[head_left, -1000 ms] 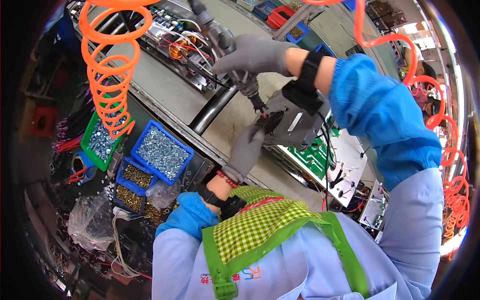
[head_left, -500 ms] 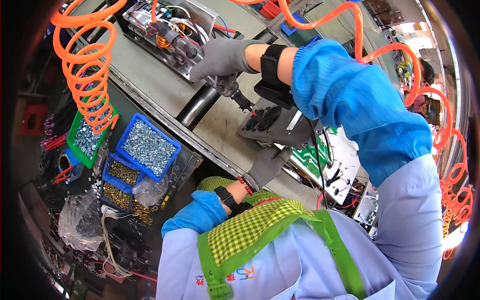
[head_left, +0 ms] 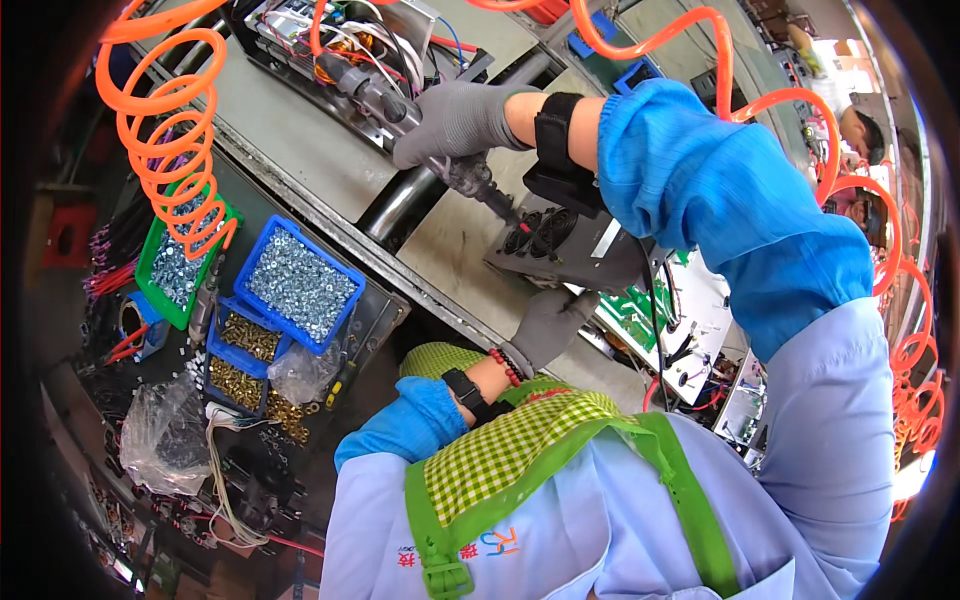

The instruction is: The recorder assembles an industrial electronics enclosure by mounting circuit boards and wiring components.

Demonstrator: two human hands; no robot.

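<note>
My right hand (head_left: 455, 122), in a grey glove, is wrapped round an air screwdriver (head_left: 470, 182). The driver slants down, and its slightly blurred red-tipped bit meets the near-left part of a black round fan grille (head_left: 550, 232). That grille sits on a dark grey metal case (head_left: 590, 262) lying on the bench. My left hand (head_left: 545, 325), also gloved, is at the near edge of the case, with its thumb and fingers against it. Part of its grip is hidden below the edge. An orange air hose (head_left: 318, 30) runs near the driver's rear end.
To the left are a blue bin of silvery nuts (head_left: 300, 285), a green bin (head_left: 165, 270) and small blue bins of brass parts (head_left: 245, 340). An opened unit with wiring (head_left: 340, 50) lies beyond. A green circuit board (head_left: 635, 312) is on the right. Coiled orange hoses (head_left: 165, 120) hang overhead.
The view has shifted slightly. The screwdriver's front end looks more blurred, its bit still at the fan grille. Both hands keep nearly the same places on the driver and the case.
</note>
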